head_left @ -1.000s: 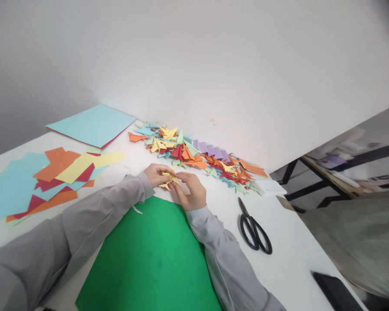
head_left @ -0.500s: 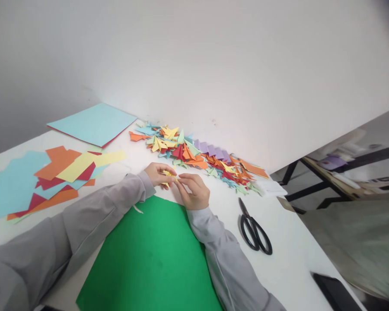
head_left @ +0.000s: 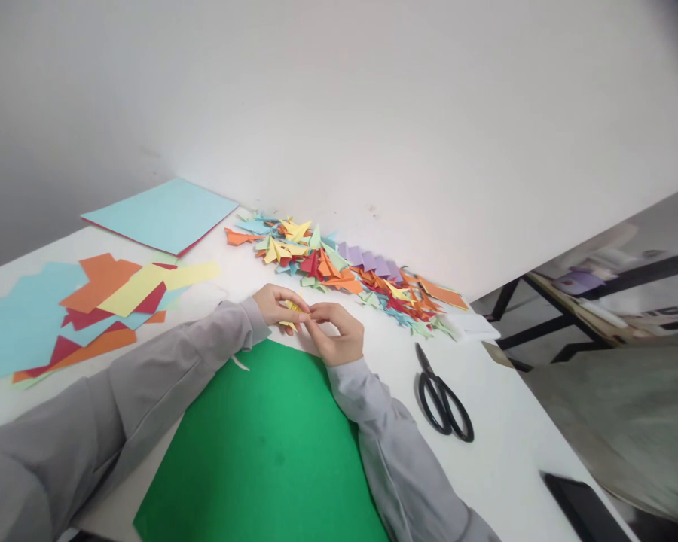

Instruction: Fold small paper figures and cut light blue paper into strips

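Observation:
A small folded yellow paper [head_left: 291, 307] is between the fingers of my left hand [head_left: 278, 304], just past the far edge of a green sheet [head_left: 265, 452]. The thumb and index finger of my right hand [head_left: 339, 333] are pinched together at the paper's right end, touching the fingertips of my left hand. My fingers cover much of the yellow paper. Beyond both hands lies a long pile of small folded papers [head_left: 333, 263] in yellow, orange, red, green and blue, with purple ones at its back edge.
Black-handled scissors [head_left: 444, 399] lie right of my right hand. Loose coloured sheets [head_left: 102, 282] spread at the left, with a light blue sheet stack [head_left: 163, 214] behind. A dark flat device [head_left: 584, 506] lies at lower right. The wall stands behind the table.
My fingertips have drawn closer together around the yellow paper, and less of it shows between them. The other things lie as before.

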Tool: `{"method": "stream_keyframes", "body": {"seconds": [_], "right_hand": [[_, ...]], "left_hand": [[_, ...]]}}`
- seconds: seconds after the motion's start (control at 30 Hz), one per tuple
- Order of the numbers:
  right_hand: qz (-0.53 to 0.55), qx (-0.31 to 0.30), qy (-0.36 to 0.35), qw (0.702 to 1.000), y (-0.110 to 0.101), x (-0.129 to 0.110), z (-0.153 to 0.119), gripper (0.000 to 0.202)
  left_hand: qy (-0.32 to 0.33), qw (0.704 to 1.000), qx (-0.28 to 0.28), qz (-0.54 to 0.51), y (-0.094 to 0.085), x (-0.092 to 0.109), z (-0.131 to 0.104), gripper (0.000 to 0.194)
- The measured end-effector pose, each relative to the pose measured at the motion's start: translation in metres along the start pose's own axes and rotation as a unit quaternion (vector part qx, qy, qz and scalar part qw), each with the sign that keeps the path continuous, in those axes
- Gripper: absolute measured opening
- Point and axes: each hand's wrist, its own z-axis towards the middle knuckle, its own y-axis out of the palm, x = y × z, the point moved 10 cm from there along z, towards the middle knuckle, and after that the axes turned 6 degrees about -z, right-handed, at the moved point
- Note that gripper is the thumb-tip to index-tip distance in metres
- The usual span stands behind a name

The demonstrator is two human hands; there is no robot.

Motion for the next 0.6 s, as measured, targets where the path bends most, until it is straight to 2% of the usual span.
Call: {"method": "stream_keyframes", "body": {"seconds": [0.1, 0.33, 0.4, 0.53, 0.6], "right_hand": [[0.041, -0.013, 0.052, 0.998, 0.004, 0.01, 0.0, 0.004], [0.089, -0.026, 0.092, 0.991, 0.007, 0.016, -0.001, 0.004], [0.118, -0.031, 0.119, 0.985, 0.01, 0.02, -0.003, 0.005], [0.185, -0.036, 0.188, 0.964, 0.019, 0.031, -0.008, 0.009], [0.211, -0.033, 0.212, 0.954, 0.022, 0.035, -0.009, 0.01]], "left_hand": [[-0.006, 1.0, -0.014, -0.011, 0.001, -0.002, 0.0, 0.038], [0.018, 0.999, 0.004, -0.046, -0.001, 0.002, 0.001, 0.04], [0.0, 0.998, -0.029, -0.062, 0.004, 0.001, 0.001, 0.037], [-0.045, 0.984, -0.139, -0.099, 0.022, -0.001, -0.001, 0.032], [-0.069, 0.977, -0.167, -0.113, 0.026, -0.003, -0.003, 0.031]]}}
